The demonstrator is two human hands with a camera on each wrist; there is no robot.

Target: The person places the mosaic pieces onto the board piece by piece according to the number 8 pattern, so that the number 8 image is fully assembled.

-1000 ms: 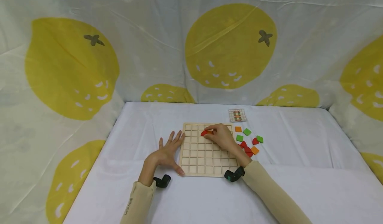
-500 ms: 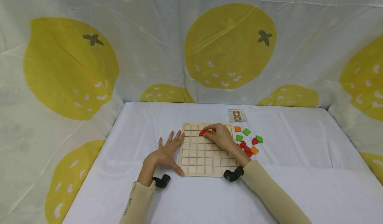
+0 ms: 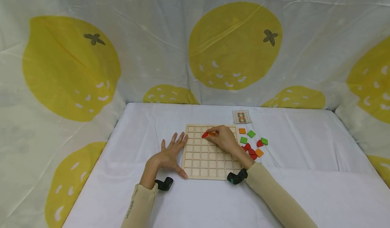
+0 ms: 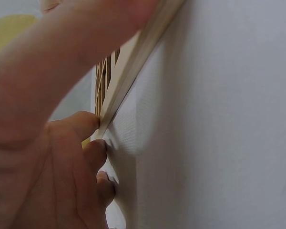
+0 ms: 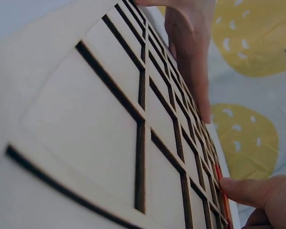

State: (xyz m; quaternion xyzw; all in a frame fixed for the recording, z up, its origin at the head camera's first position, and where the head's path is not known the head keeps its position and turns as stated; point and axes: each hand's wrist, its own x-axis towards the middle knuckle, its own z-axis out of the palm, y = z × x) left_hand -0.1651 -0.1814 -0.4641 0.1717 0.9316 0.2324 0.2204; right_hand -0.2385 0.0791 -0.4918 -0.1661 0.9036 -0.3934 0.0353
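A square wooden grid board (image 3: 204, 163) lies on the white-covered table. My left hand (image 3: 168, 156) spreads straight fingers along its left side, with the thumb by the near left corner. Over the upper part of the board, my right hand (image 3: 224, 140) pinches a red rounded tile (image 3: 204, 135) between thumb and index finger. An orange tile (image 3: 211, 134) shows between those fingers, just right of the red one and partly hidden. In the right wrist view, the thumb (image 5: 245, 190) touches red at the board's far cells.
Several loose tiles lie right of the board: green (image 3: 251, 133), orange (image 3: 259, 152) and red (image 3: 252, 153). Some are partly hidden by the right forearm. A small pattern card (image 3: 241, 117) lies behind them. Lemon-printed cloth (image 3: 164, 52) hangs behind the table.
My right hand and the red tile have shifted slightly to the left on the board. The left hand stays in place at the board's edge.
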